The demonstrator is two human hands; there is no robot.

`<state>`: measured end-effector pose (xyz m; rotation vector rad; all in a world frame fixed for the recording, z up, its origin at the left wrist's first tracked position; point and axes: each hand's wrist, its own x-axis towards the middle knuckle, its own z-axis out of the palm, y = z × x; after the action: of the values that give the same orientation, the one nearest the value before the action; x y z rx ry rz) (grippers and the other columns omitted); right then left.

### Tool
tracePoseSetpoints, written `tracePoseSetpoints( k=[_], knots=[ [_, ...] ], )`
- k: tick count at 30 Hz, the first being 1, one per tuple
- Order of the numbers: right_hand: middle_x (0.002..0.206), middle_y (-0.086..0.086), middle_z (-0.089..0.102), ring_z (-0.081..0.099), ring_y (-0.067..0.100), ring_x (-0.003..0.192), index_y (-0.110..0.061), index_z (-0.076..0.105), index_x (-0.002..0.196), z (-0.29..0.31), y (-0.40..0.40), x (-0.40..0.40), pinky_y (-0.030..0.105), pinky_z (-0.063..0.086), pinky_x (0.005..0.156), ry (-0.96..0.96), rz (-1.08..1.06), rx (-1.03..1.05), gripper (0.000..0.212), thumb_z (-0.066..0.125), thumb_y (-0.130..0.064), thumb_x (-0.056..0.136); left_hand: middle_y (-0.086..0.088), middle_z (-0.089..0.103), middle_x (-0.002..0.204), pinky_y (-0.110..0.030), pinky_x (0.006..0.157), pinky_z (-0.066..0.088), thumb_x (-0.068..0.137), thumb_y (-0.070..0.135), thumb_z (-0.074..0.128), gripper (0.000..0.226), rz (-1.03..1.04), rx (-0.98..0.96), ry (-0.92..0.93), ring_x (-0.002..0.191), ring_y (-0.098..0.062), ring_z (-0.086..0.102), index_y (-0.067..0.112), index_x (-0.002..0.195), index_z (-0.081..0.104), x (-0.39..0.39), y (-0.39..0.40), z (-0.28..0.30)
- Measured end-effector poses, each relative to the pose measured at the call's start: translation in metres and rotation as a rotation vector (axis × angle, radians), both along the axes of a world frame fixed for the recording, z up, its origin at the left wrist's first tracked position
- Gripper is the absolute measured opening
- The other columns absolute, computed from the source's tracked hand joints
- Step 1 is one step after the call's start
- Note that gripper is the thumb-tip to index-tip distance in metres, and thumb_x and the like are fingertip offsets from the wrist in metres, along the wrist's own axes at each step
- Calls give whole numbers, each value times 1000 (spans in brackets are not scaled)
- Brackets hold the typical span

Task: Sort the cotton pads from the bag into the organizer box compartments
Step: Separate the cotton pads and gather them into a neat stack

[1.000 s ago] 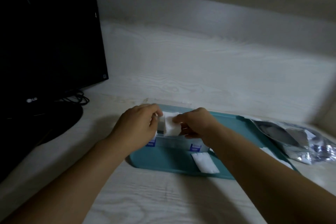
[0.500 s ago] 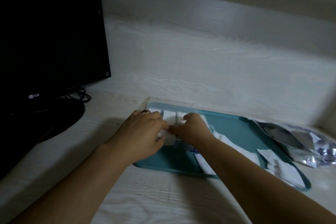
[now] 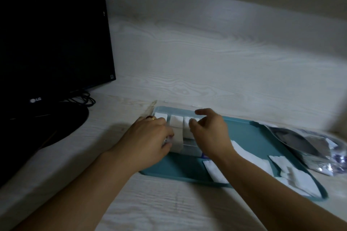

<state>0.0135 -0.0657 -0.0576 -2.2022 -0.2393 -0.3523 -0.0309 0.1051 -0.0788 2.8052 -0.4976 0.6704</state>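
Observation:
A clear organizer box (image 3: pixel 187 113) stands on the left part of a teal tray (image 3: pixel 251 137), with white cotton pads (image 3: pixel 176 121) in its back compartments. My left hand (image 3: pixel 148 137) lies over the box's left front, its curled fingers and thumb against a cotton pad (image 3: pixel 177 142) that stands in a front compartment. Just above the box's right half hovers my right hand (image 3: pixel 211 131), fingers loosely spread and holding nothing. Several loose pads (image 3: pixel 216 174) lie on the tray to the right. The silver bag (image 3: pixel 300 142) lies beyond the tray's right edge.
A black monitor (image 3: pixel 52 33) on a round stand (image 3: pixel 62 124), with cables behind it, fills the left side. The pale wooden desk (image 3: pixel 169 206) meets a back panel (image 3: pixel 206 62) just behind the tray.
Both hands carried a pad down from above the box and into it. My right hand has since let go and lifted slightly; my left hand stays on the pad.

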Motion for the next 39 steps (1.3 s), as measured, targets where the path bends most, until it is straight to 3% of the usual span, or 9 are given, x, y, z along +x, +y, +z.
tracePoseSetpoints(
  k=[5, 10, 14, 17, 23, 27, 30, 34, 39],
  knots=[
    [75, -1, 70, 61, 5, 57, -30, 63, 105, 18, -46, -15, 21, 50, 53, -208, 43, 138, 19, 55, -16, 95, 11, 63, 111, -29, 92, 37, 91, 39, 59, 31, -12, -24, -49, 107, -16, 56, 31, 120, 67, 3, 1, -1],
    [81, -6, 72, 61, 9, 57, -35, 65, 92, 18, -116, 5, 23, 48, 54, -214, 59, -130, 18, 60, -17, 92, 15, 67, 97, -27, 80, 44, 86, 50, 49, 35, 6, -62, -129, 89, -13, 62, 30, 104, 72, 2, -1, 4],
    [101, -9, 69, 61, -6, 81, -35, 64, 104, -3, -157, 23, 6, 43, 69, -39, 138, -397, 15, 65, -28, 91, 18, 66, 99, -21, 83, 41, 91, 45, 44, 33, -28, -185, -179, 90, -6, 59, 30, 102, 72, 0, -14, 12],
    [109, -10, 65, 60, 3, 95, -27, 66, 109, -13, -167, 27, 18, 46, 86, 50, 226, -546, 25, 63, -42, 90, 18, 64, 96, -16, 85, 36, 92, 38, 45, 28, -109, -168, -201, 90, -3, 57, 29, 100, 72, 4, -36, 18],
    [113, -8, 65, 58, 2, 99, -25, 62, 121, -18, -169, 24, 14, 44, 88, 14, 297, -492, 33, 62, -39, 90, 16, 61, 108, -18, 90, 31, 95, 47, 42, 33, -263, 25, -50, 103, -8, 51, 34, 115, 66, 19, -104, 23],
    [99, 0, 68, 59, 12, 85, -12, 65, 105, -25, -163, 21, 34, 50, 83, -4, 287, -419, 36, 63, -42, 86, 12, 57, 108, -28, 92, 36, 95, 54, 41, 37, -241, 173, -26, 104, -13, 49, 34, 115, 65, 26, -133, 11],
    [103, -3, 69, 56, 3, 80, -15, 67, 110, -30, -161, 21, 9, 44, 71, 2, 267, -341, 32, 72, -34, 84, 12, 63, 97, -29, 91, 33, 85, 54, 46, 34, -223, 266, -91, 95, -13, 56, 34, 93, 72, 30, -135, -9],
    [85, -9, 71, 62, -3, 72, -26, 70, 88, -32, -162, 29, 15, 47, 69, 8, 171, -119, 9, 74, -19, 84, 11, 64, 106, -26, 95, 29, 85, 48, 47, 36, -216, 129, -131, 105, -9, 46, 31, 109, 68, 27, -127, -22],
    [76, 1, 70, 63, 5, 65, -16, 66, 77, -15, -169, 28, 20, 50, 63, 39, 164, 155, 13, 71, -9, 86, 12, 58, 130, -24, 104, 30, 90, 54, 40, 52, -162, -168, -75, 121, -7, 43, 31, 134, 53, 26, -124, -25]
  ],
)
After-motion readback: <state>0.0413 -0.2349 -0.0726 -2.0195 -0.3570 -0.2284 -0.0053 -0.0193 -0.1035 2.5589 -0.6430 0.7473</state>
